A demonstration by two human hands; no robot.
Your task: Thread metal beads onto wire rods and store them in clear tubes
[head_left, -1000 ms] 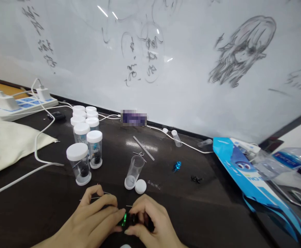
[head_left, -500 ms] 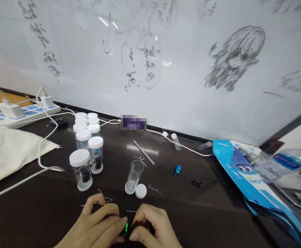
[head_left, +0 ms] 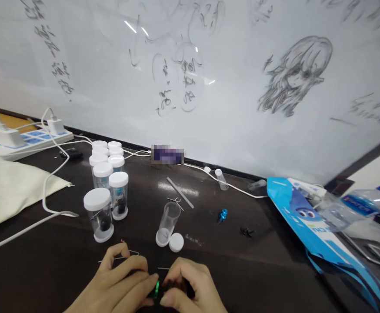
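At the bottom centre my left hand [head_left: 121, 280] is closed, thumb and fingertips pinching a small shiny green piece [head_left: 157, 288]. My right hand [head_left: 191, 287] faces it with bent fingers pressed together; whatever they hold is hidden, apart from something dark in the shade of the palm. A thin metal rod [head_left: 164, 268] juts out left of the right index finger; I cannot tell if it is held. Beyond the left knuckles lies a bent wire [head_left: 134, 253]. An uncapped clear tube [head_left: 168, 224] and its white cap [head_left: 176, 242] are just past the hands.
Several white-capped clear jars [head_left: 98, 213] stand at left. Hex keys [head_left: 176, 201], a clear strip [head_left: 180, 192], blue metal parts [head_left: 223, 215] and black screws [head_left: 247, 231] lie on the dark table. A blue bag [head_left: 294, 213] is right, a power strip [head_left: 36, 141] left.
The whole view has shifted slightly, so things on the table appear a little further left. Both hands keep nearly the same pose around the green piece.
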